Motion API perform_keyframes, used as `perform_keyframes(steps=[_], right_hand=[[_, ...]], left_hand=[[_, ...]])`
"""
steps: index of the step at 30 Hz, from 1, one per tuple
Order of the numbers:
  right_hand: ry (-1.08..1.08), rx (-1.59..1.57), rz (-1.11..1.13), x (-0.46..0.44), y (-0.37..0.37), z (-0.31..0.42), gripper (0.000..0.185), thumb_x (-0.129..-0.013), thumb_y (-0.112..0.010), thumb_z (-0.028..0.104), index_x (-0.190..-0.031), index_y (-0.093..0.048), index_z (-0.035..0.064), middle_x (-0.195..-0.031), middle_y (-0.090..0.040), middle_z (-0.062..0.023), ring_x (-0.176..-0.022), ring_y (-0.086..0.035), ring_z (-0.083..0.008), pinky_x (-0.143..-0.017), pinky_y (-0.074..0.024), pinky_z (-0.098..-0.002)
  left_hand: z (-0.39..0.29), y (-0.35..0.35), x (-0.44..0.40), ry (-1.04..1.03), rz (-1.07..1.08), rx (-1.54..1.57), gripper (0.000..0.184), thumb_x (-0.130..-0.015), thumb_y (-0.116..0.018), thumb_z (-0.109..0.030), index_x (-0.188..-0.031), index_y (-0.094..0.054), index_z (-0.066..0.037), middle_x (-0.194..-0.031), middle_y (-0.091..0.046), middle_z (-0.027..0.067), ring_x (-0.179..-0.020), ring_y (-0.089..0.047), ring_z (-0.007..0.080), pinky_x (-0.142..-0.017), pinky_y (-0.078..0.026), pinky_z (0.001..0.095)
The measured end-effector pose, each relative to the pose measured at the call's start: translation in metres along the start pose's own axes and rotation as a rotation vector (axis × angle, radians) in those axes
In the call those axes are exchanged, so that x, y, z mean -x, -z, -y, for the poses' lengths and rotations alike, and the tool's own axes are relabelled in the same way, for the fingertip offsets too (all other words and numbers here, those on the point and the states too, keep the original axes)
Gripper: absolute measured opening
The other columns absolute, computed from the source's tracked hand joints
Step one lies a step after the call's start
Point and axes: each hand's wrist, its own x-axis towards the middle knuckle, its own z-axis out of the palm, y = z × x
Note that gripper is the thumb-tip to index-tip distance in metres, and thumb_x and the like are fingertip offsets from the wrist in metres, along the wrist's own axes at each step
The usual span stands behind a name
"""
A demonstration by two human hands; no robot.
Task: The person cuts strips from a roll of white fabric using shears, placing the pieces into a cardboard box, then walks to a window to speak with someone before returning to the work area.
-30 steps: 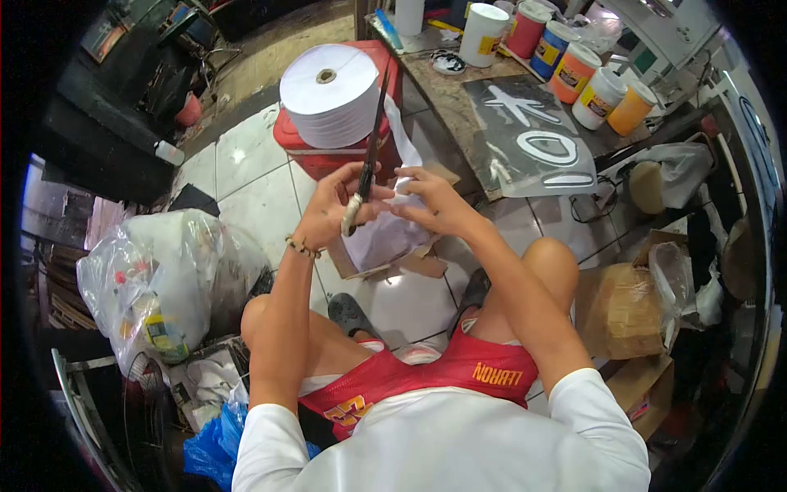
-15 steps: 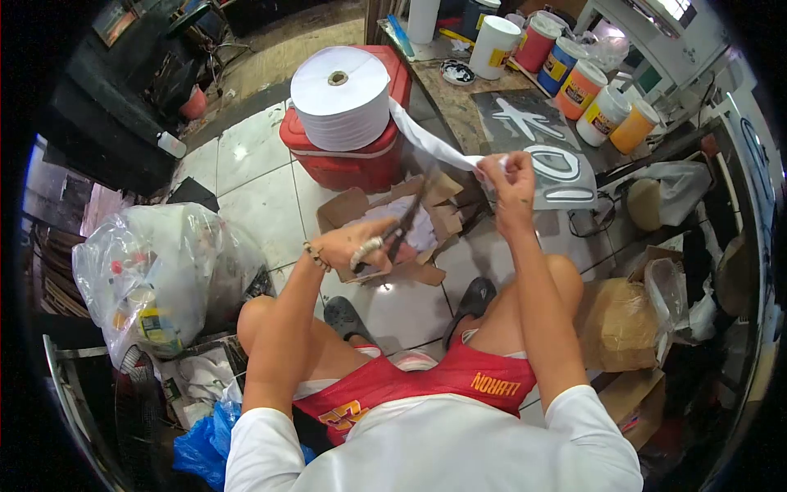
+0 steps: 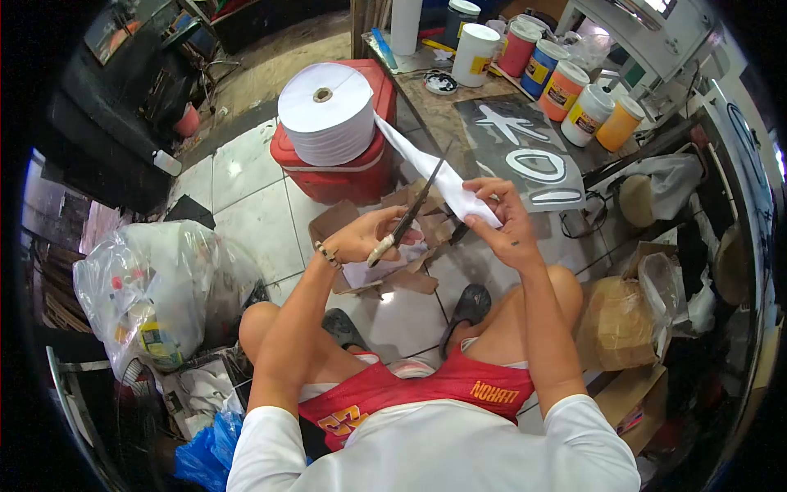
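My left hand (image 3: 373,236) is closed on the handles of a pair of scissors (image 3: 418,205), whose dark blades point up and away. Pinched by its loose end in my right hand (image 3: 502,223) is a white fabric strip (image 3: 443,182). The strip runs up to a big white roll (image 3: 326,119), which lies flat on a red cooler (image 3: 344,176). The scissor blades are beside the strip; whether they touch it I cannot tell. Below my hands, a cardboard box (image 3: 332,225) with white pieces (image 3: 361,273) inside stands on the floor, partly hidden by my left hand.
A worktable (image 3: 426,98) at the back right bears several paint jars (image 3: 537,66) and a dark lettered sheet (image 3: 525,152). To the left sits a clear plastic bag (image 3: 164,287) full of containers. A taped brown package (image 3: 619,324) lies by my right knee.
My right hand has come down nearer to me with the strip's end, and the strip hangs lower. The scissors have swung rightward, closer to the strip.
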Motion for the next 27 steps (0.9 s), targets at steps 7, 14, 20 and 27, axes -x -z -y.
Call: perform_keyframes(steps=[7,14,20,27], right_hand=[[-0.387,-0.151,0.077,-0.006,0.014,0.014,0.069,-0.083,-0.071,0.005,-0.142,-0.036,0.0057,-0.122,-0.057,-0.0144,-0.100,-0.059,-0.0138,-0.084,-0.0486,-0.0287],[-0.583,-0.317,0.052,-0.027,0.003,-0.008,0.039,-0.090,-0.071,0.027,-0.114,-0.062,-0.0017,-0.098,-0.067,-0.0040,-0.083,-0.061,-0.0083,-0.071,-0.0480,-0.0254],[-0.558,-0.131,0.070,-0.028,0.003,-0.001,0.026,-0.089,-0.071,0.023,-0.102,-0.068,0.0011,-0.092,-0.067,-0.0025,-0.078,-0.059,-0.0060,-0.069,-0.0456,-0.0226],[-0.194,0.025,0.121,-0.029,0.000,0.011,0.019,-0.090,-0.066,0.015,-0.095,-0.068,-0.0031,-0.143,-0.044,-0.0074,-0.112,-0.053,-0.0096,-0.087,-0.0445,-0.0241]], left_hand=[[-0.004,0.002,0.009,0.012,-0.012,-0.045,0.070,-0.073,-0.076,-0.005,-0.135,-0.044,0.000,-0.119,-0.064,0.0147,-0.107,-0.062,0.0170,-0.090,-0.052,0.0289],[-0.015,-0.016,0.012,-0.013,0.007,-0.079,0.070,-0.073,-0.074,-0.003,-0.136,-0.043,0.000,-0.119,-0.064,0.0150,-0.107,-0.062,0.0175,-0.092,-0.051,0.0300],[-0.015,-0.018,0.018,0.029,0.023,-0.081,0.076,-0.073,-0.074,-0.004,-0.140,-0.039,0.000,-0.124,-0.062,0.0153,-0.112,-0.060,0.0184,-0.097,-0.048,0.0321],[-0.020,-0.030,0.016,-0.061,0.061,-0.052,0.092,-0.068,-0.082,-0.017,-0.145,-0.034,-0.001,-0.134,-0.054,0.0139,-0.128,-0.050,0.0202,-0.105,-0.040,0.0323]])
